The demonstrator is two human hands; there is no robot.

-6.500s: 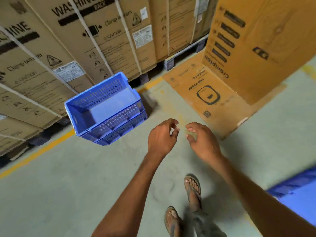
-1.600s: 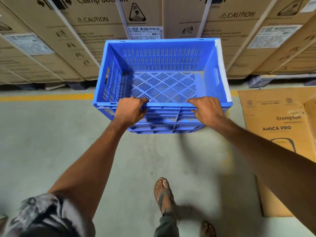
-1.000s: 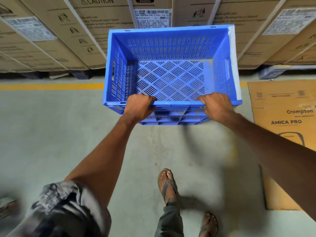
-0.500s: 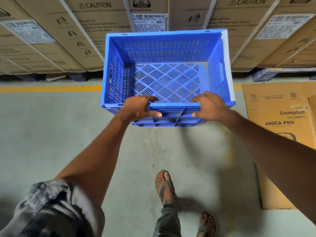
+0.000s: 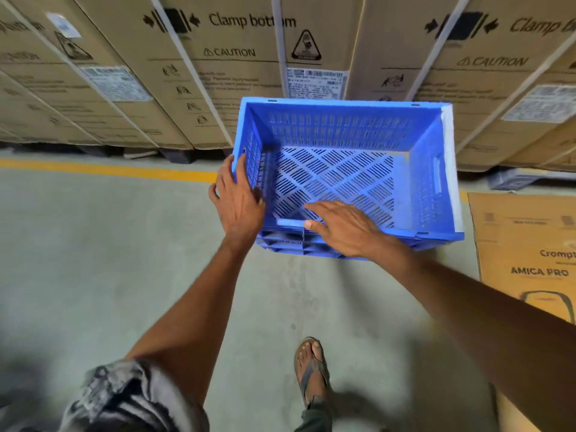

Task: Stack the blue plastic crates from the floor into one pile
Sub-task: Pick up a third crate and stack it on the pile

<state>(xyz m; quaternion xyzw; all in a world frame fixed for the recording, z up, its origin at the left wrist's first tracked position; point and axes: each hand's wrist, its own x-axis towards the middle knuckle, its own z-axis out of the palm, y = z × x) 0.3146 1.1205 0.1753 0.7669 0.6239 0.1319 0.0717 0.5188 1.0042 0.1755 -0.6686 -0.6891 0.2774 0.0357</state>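
A blue perforated plastic crate (image 5: 338, 176) sits open side up in front of me, on top of at least one more blue crate (image 5: 290, 244) whose ribbed wall shows under its near rim. My left hand (image 5: 238, 198) lies against the top crate's near left corner with straight, spread fingers. My right hand (image 5: 343, 227) rests palm down on the near rim, its fingers stretched out over the crate's floor. Neither hand curls around the rim.
Tall strapped cardboard cartons (image 5: 237, 57) on dark pallets stand close behind the crates. A yellow floor line (image 5: 109, 169) runs along their base. A flattened printed carton (image 5: 530, 244) lies on the concrete at the right. My sandalled foot (image 5: 310, 366) is below.
Both hands gripped the near rim half a second ago. Now they have opened: the left has slid to the left corner, the right toward the middle of the rim.
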